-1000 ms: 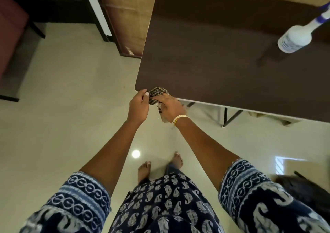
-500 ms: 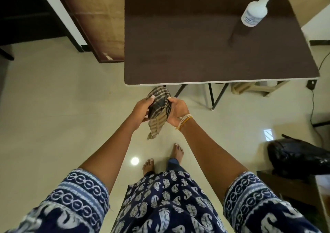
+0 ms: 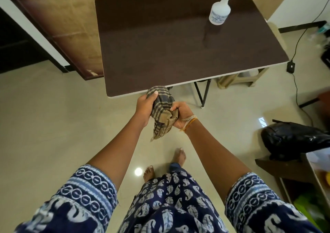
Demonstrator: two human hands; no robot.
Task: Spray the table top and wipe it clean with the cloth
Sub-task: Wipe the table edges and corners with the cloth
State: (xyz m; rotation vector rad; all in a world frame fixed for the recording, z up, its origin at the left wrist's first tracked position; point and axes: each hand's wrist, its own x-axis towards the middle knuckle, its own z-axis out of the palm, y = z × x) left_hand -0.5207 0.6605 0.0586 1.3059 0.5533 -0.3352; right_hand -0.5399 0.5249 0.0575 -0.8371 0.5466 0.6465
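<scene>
Both hands on the cloth (image 3: 161, 112), held in the air just off the near edge of the table (image 3: 178, 54), not touching it. My left hand (image 3: 145, 106) grips the upper bunch, thumb on top; my right hand (image 3: 182, 115) has its fingers curled round the lower wad. One loose corner hangs down toward the floor.

Key relation: the table top lies ahead of and above the grip in the picture, long axis running away from me. The bottle (image 3: 220, 9) stands upright at the far right corner, well apart from both hands. Right hand is on the nearer side, so I'd judge it should let go and reach, with the left keeping the cloth.

Materials: cloth is a soft woven check, tan and dark, crumpled. Table top is dark brown, matte and flat, with a pale edge band. Bottle is white translucent plastic with a blue-collared trigger head.

Can't tell whether the top is wet.
</scene>
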